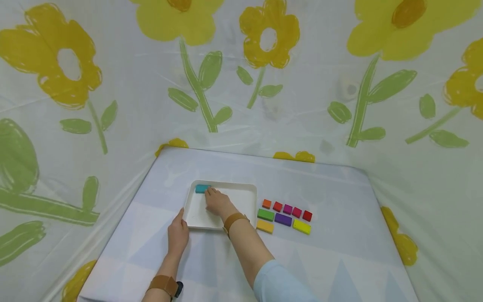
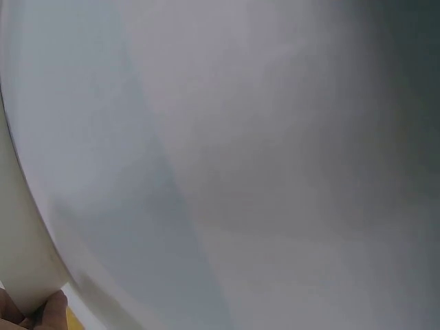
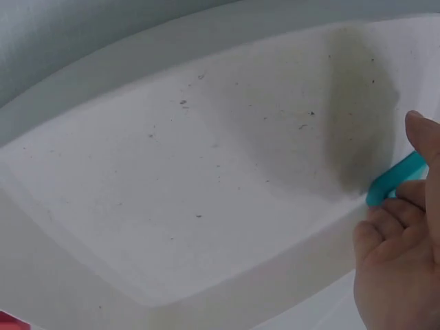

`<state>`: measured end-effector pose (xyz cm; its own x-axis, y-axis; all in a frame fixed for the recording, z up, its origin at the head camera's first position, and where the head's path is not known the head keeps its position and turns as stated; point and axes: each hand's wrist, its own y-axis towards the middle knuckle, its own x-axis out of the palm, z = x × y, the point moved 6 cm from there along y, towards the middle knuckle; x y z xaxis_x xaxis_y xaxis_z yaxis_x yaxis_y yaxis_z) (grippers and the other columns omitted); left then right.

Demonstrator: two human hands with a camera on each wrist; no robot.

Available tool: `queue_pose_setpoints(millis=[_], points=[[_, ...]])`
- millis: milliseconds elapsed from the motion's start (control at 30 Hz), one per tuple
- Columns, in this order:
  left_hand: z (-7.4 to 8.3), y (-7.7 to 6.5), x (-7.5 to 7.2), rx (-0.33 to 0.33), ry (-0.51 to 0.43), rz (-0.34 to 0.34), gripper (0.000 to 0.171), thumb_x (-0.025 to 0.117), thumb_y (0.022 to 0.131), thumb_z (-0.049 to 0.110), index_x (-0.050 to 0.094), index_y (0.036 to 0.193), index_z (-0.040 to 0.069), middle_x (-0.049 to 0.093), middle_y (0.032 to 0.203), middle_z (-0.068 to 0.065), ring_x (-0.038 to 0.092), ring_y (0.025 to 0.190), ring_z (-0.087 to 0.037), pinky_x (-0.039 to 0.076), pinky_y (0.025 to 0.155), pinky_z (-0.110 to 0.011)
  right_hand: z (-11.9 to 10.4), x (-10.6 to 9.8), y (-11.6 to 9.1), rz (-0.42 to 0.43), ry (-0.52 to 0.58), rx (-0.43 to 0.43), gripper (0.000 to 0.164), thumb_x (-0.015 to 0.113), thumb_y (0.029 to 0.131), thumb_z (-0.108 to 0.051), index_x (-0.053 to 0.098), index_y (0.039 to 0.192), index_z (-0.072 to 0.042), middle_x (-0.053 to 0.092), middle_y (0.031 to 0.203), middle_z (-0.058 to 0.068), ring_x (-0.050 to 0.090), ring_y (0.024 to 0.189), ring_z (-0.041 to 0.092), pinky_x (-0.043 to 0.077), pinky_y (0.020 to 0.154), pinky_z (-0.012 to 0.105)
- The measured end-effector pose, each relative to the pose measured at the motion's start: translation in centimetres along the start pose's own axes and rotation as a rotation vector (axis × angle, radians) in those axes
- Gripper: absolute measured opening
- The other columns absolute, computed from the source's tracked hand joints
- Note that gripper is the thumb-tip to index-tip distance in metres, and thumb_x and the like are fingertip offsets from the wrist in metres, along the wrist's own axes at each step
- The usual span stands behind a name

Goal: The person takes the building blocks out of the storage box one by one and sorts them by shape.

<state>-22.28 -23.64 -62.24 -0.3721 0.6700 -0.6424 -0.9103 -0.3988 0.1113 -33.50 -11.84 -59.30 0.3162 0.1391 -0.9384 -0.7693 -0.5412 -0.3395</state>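
Setting teal block (image 1: 203,188) into far-left corner of white tray (image 1: 252,197), right hand (image 1: 216,202) over it.

Fingertips of right hand loosely curled against block; pinched or merely touched, cannot tell. Left hand (image 1: 177,233) steadying tray at near-left rim, thumb along the edge, fingers hidden below. Risks, as judged: block dragged out of the corner if lifted away carelessly; tray skidding on smooth tabletop (image 1: 339,251) if pushed; forearm brushing the row of coloured blocks (image 1: 286,216) just right of tray. Head view alone showing the layout, both hands and spare blocks. Right wrist view alone showing specks and a dull smear on tray floor, teal edge behind fingers (image 3: 395,230). Left wrist view mostly blurred grey surface, one fingertip (image 2: 53,306) at bottom corner.
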Motion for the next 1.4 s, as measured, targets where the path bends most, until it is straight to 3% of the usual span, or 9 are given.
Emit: queue_pose_setpoints(millis=[267,500,900,1400], points=[[0.0,-0.1,0.0,-0.012,0.005,-0.018,0.045,0.039,0.099,-0.004,0.041,0.143,-0.011,0.049,0.142,-0.032,0.051,0.131,-0.046,0.051,0.104,-0.055,0.2,0.5,0.0,0.000,0.003,0.007,0.058,0.044,0.105,-0.030,0.026,0.157,-0.011,0.026,0.166,0.003,0.028,0.153,0.017,0.036,0.124,0.032],[0.0,0.0,-0.1,-0.017,0.023,-0.020,0.045,0.038,0.100,-0.003,0.041,0.144,-0.010,0.050,0.142,-0.032,0.051,0.131,-0.045,0.051,0.105,-0.055,1.2,0.9,-0.7,0.046,-0.017,-0.018,0.049,0.024,0.108,-0.022,0.030,0.155,-0.010,0.030,0.164,0.003,0.031,0.152,0.017,0.037,0.123,0.032],[0.2,0.1,-0.2,-0.017,0.033,-0.036,0.046,0.038,0.099,-0.004,0.040,0.145,-0.010,0.048,0.143,-0.032,0.051,0.131,-0.046,0.051,0.105,-0.054,3.6,2.3,-3.7,0.135,-0.118,-0.050,0.046,0.030,0.108,-0.018,0.037,0.152,-0.008,0.036,0.161,0.004,0.037,0.149,0.017,0.038,0.122,0.029],[0.3,-0.3,-0.2,0.001,0.005,-0.006,0.045,0.039,0.098,-0.005,0.042,0.143,-0.011,0.051,0.140,-0.033,0.053,0.128,-0.047,0.053,0.101,-0.056,4.8,3.4,-7.4,0.214,-0.209,-0.050,0.043,0.039,0.107,-0.019,0.044,0.147,-0.005,0.047,0.154,0.007,0.045,0.144,0.018,0.040,0.121,0.028]])
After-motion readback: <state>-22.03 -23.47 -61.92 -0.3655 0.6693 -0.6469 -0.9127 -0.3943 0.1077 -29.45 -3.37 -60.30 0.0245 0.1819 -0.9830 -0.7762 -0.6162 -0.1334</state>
